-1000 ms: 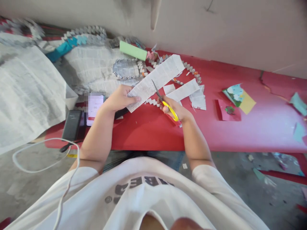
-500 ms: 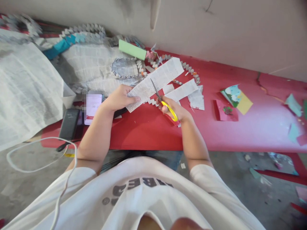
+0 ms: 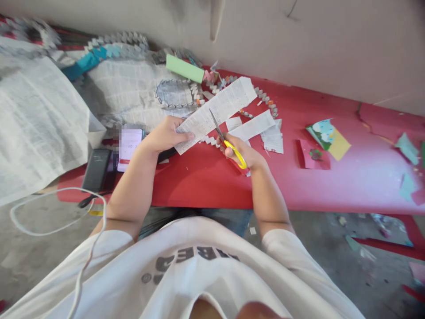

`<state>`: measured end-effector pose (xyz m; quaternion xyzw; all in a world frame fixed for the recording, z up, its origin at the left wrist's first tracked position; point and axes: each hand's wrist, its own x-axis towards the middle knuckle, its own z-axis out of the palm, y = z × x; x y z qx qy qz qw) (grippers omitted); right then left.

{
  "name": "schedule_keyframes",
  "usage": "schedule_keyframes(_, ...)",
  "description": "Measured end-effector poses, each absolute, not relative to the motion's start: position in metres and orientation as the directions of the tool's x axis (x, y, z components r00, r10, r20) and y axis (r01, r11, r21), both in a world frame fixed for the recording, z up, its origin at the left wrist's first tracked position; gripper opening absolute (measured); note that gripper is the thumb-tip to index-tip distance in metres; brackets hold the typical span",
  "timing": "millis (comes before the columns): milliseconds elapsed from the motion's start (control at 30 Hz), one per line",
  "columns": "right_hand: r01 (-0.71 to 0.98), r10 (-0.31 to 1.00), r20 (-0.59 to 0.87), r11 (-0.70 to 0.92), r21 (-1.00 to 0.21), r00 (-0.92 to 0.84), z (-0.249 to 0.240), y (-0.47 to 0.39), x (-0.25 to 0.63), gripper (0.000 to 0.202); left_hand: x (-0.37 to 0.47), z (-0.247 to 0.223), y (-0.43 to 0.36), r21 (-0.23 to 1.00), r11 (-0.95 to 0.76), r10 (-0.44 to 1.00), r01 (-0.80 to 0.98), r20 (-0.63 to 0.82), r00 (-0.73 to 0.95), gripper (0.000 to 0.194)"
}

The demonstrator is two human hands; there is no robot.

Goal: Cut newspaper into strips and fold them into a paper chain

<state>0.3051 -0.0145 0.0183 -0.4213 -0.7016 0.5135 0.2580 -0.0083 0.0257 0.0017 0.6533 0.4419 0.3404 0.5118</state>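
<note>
Scissors [image 3: 229, 145] with a yellow handle sit in the right hand [image 3: 248, 153], its fingers closed round the loops so the blades point up and left over the lower edge of a printed paper strip [image 3: 226, 101]. Only 1 slim dark line of blade shows clearly; whether the other lies under the paper, I cannot tell. The left hand [image 3: 168, 135] pinches the strip's near end, thumb on top and the other fingers mostly hidden beneath, apparently to steady it while leaving its length free. Held this way, the strip slants up to the right above the red table [image 3: 199, 186], its far end unsupported by either hand.

Just right of the blades lies another paper strip [image 3: 254, 125], probably within easy reach of the right hand. Behind the held strip runs a folded-paper chain [image 3: 264, 95]. By the left forearm are a lit phone [image 3: 129, 148], likely placed face up to be seen, and a black box [image 3: 96, 170] beside it, near the table's front edge.
</note>
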Motion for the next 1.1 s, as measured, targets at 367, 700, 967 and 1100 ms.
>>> schedule_keyframes(367, 0.347, 0.810, -0.067, 0.173, -0.922, -0.582, 0.015, -0.013, 0.310, 0.069, -0.006, 0.006, 0.023, 0.978, -0.003, 0.938, 0.210, -0.070, 0.339, 0.040)
schedule_keyframes(700, 0.370, 0.815, -0.129, 0.110, -0.922, -0.565, 0.014, -0.013, 0.305, 0.061, -0.009, 0.006, 0.023, 0.975, -0.022, 0.922, 0.220, -0.066, 0.383, 0.040)
schedule_keyframes(967, 0.407, 0.837, -0.189, 0.044, -0.912, -0.513, 0.010, -0.013, 0.303, 0.044, -0.010, 0.014, 0.022, 0.970, 0.014, 0.898, 0.241, -0.118, 0.423, 0.044)
schedule_keyframes(1100, 0.345, 0.827, -0.243, -0.063, -0.936, -0.507, 0.014, -0.016, 0.301, 0.028, -0.013, 0.016, 0.020, 0.957, 0.019, 0.898, 0.290, -0.144, 0.417, 0.046)
